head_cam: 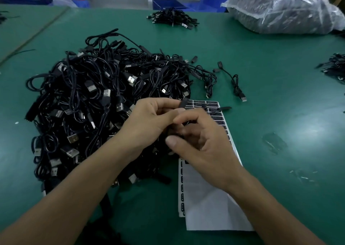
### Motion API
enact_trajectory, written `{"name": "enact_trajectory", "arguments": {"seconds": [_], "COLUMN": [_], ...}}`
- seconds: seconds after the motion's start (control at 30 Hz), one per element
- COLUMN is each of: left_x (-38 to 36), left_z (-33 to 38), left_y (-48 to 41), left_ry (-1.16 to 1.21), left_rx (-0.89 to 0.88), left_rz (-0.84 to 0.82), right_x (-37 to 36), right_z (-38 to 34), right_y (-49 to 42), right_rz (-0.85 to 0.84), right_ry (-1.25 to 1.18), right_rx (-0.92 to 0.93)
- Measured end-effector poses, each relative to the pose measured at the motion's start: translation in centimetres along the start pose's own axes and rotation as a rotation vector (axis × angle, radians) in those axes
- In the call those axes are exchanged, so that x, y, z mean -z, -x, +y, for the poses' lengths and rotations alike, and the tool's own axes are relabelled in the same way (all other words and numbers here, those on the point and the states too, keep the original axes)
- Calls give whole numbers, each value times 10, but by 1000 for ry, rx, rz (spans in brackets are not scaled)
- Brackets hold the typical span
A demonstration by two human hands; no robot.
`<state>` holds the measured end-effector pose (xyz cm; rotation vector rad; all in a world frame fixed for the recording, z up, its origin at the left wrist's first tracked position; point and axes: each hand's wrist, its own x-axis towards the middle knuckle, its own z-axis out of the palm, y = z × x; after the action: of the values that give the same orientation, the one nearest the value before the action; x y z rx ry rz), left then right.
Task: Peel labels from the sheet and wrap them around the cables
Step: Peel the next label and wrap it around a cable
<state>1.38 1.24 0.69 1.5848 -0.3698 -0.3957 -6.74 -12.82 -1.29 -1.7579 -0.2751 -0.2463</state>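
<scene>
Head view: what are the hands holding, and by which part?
One black cable: the left hand pinches it just below its upper end, and the right hand grips it lower down.

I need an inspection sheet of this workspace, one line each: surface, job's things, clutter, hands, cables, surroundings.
Surface: green table, small pale scraps at the right.
Job's things: label sheet under the right hand, black labels remaining along its top and left edge.
Clutter: clear plastic bag of dark goods, far right.
Grippers: left hand and right hand both pinch one held cable, fingers curled.
Cables: large loose pile left of the sheet; small bundle far off; one loose cable apart.
Surroundings: blue crates beyond the table.
</scene>
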Motion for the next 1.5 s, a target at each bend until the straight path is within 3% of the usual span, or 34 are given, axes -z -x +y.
{"name": "enact_trajectory", "arguments": {"seconds": [0.2,0.47,0.67,0.83,1.0,1.07,1.2,1.3,1.4,1.5], "left_x": [-4,-3,-7,-9,-11,-12,-14,-17,-16,-19], "left_z": [-5,-13,-16,-18,-16,-15,-17,-16,-12,-12], "left_y": [1,0,2,6,5,6,8,10,13,15], "left_ry": [-28,-251,-360,-403,-482,-579,-769,-840,-854,-1049], "left_rx": [-65,-159,-186,-223,-208,-219,-207,-244,-318,-347], "left_rz": [0,71,117,96,13,-32,-76,-86,-105,-184], "right_x": [22,59,76,79,77,73,65,71,77,77], "right_z": [5,4,20,14,-4,-8,-16,-17,-13,-6], "right_y": [-10,-14,-9,-7,-1,1,2,9,18,20], "right_rz": [364,434,233,142,-255,-331,-322,-154,-44,43], "right_ry": [47,172,578,586,546,613,843,985,920,768], "right_rx": [-94,-187,-405,-366,-391,-414,-448,-523,-619,-653]}}
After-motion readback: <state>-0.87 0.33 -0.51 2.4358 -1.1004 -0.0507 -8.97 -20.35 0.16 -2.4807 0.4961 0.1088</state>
